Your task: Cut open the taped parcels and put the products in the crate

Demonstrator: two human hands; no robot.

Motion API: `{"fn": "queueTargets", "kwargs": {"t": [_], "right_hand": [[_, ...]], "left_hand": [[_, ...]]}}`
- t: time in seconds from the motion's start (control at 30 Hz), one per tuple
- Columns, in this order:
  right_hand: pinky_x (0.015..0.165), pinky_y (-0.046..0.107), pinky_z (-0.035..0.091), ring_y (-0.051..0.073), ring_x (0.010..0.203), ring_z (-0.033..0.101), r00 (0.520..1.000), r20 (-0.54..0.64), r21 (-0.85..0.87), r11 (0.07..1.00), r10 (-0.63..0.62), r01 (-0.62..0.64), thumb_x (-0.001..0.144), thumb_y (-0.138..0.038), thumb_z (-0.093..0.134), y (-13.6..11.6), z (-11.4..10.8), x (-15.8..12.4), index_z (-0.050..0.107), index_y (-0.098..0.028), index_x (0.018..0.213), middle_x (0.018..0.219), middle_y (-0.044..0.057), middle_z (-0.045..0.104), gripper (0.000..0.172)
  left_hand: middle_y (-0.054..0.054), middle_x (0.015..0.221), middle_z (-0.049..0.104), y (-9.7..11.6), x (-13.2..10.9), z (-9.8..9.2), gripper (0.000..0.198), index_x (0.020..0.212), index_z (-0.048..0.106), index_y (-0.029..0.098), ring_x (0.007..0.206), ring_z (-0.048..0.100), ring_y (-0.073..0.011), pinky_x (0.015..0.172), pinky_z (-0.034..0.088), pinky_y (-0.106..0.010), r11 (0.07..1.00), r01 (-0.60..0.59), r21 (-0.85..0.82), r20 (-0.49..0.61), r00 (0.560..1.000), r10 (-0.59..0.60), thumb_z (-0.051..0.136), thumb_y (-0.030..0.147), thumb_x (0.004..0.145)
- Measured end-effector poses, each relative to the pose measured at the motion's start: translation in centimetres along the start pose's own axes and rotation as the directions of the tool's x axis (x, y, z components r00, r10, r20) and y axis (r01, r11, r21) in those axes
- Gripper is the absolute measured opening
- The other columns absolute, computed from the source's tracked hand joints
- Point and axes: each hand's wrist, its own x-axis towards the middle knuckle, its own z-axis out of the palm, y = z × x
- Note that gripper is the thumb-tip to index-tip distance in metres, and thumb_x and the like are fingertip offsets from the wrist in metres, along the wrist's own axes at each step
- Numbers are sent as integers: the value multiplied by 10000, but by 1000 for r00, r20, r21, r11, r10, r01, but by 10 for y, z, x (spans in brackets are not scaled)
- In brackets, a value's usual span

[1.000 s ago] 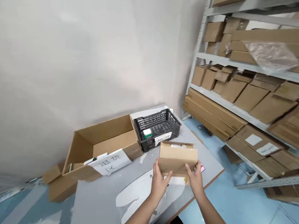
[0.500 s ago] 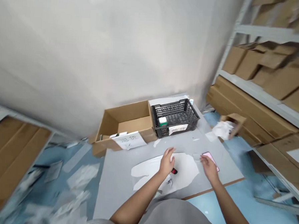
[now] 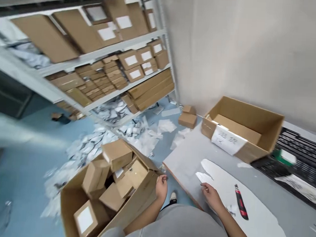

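Note:
My left hand point(image 3: 161, 187) hangs beside the rim of a large cardboard box point(image 3: 140, 199) holding several brown cartons point(image 3: 117, 155). Its fingers curl loosely, and nothing shows in them; contact with the rim is unclear. Over the left part of the grey table point(image 3: 183, 158), my right hand point(image 3: 212, 197) is half-curled, thumb and fingers slightly apart, with no held thing visible. It is close to the edge of a white sheet point(image 3: 259, 208). A red and black utility knife point(image 3: 241, 202) lies on that sheet beside a small crumpled scrap point(image 3: 231, 209).
A cardboard box point(image 3: 239, 126) with a handwritten paper label point(image 3: 228, 139) stands at the table's back. Beside it is a black plastic crate point(image 3: 301, 158) containing a green and white carton point(image 3: 287, 157). Shelves of cartons point(image 3: 130, 41) stand left, above floor litter point(image 3: 87, 146).
The view has swung left, bringing the shelves and the full carton box into sight. My hands have moved from above the sheet and phone to the table's left side. The phone is out of view.

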Motion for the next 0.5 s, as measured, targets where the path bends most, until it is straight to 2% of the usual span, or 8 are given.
{"fn": "queueTargets", "kwargs": {"t": [0.07, 0.13, 0.2, 0.3, 0.4, 0.5], "right_hand": [[925, 385, 576, 285, 996, 745, 1000, -15, -139, 990, 7, -9, 866, -424, 496, -4, 26, 12, 742, -190, 1197, 1125, 132, 759, 475], [1006, 425, 552, 320, 1177, 702, 994, -83, -341, 935, 71, -96, 864, -371, 523, 0, 45, 19, 694, -177, 1332, 1343, 179, 679, 535], [1041, 544, 520, 401, 1387, 566, 965, -190, -536, 804, 180, -256, 858, -354, 569, 12, 58, 19, 604, -204, 1477, 1558, 213, 520, 639], [1049, 740, 414, 495, 1555, 320, 881, -347, -604, 643, 320, -471, 838, -363, 642, 33, 64, 12, 517, -287, 1562, 1719, 217, 314, 738], [1030, 815, 338, 544, 1569, 257, 783, -446, -509, 597, 433, -620, 808, -399, 708, 48, 62, 1, 505, -326, 1572, 1749, 231, 256, 794], [1078, 797, 309, 525, 1582, 247, 715, -520, -433, 578, 467, -692, 817, -439, 711, 55, 55, -9, 458, -300, 1615, 1758, 243, 233, 848]], "left_hand": [[-68, 993, 712, -24, 6, -19, 247, 965, 697, 208, 977, 729, -224, 983, 577, -385, 999, 46, -17, 1, 999, -46, 497, 131, 842], [-63, 986, 706, -46, 12, -37, 240, 964, 695, 201, 964, 725, -213, 976, 574, -373, 996, 92, -8, 59, 994, -92, 527, 104, 823], [-62, 989, 704, -65, 19, -53, 243, 959, 695, 190, 971, 720, -209, 977, 569, -365, 991, 129, 23, 136, 982, -130, 550, 73, 803], [-56, 1002, 704, -83, 31, -68, 268, 958, 692, 185, 1024, 712, -213, 1005, 551, -363, 989, 125, 78, 252, 957, -141, 567, 31, 777], [-47, 1007, 707, -83, 43, -64, 280, 962, 685, 191, 1044, 710, -228, 1008, 540, -373, 993, 47, 111, 366, 927, -85, 575, 14, 774], [-36, 966, 713, -64, 49, -34, 279, 952, 682, 199, 955, 721, -228, 937, 554, -358, 994, -75, 84, 478, 878, 26, 572, 10, 779]]}}
